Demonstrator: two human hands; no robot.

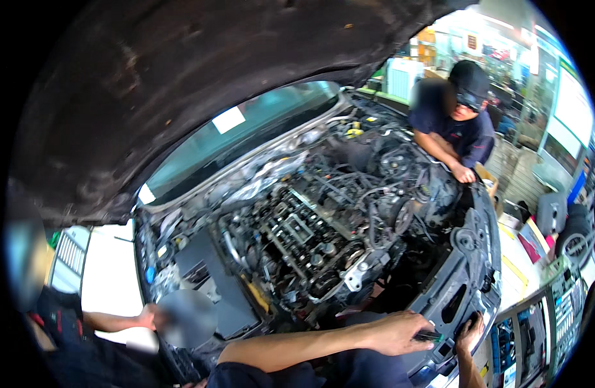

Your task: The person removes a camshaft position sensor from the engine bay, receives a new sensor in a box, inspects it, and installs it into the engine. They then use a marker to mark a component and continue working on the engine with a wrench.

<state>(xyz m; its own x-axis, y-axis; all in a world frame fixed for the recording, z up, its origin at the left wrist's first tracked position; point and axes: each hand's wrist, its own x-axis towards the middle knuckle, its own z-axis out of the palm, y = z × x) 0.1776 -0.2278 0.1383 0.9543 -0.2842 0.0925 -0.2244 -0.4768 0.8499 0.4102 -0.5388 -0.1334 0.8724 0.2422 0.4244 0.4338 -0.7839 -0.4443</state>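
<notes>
My left hand (pixel 394 334) reaches across the front of the car, closed around a screwdriver (pixel 429 336) with a black and green handle; its tip does not show clearly. Just right of it, my right hand (pixel 469 335) has its fingers curled at the edge of the car's black front frame (pixel 447 302). A dark spot lies between those fingers, too small to make out. Behind my hands sits the engine (pixel 297 233), its top uncovered so that the valve gear shows.
The raised hood (pixel 181 84) hangs overhead. One co-worker (pixel 453 126) leans at the right fender, a hand on its edge. Another person (pixel 71 330) stands at the left, a hand near a blurred round patch. Tool trays (pixel 530 336) stand at the lower right.
</notes>
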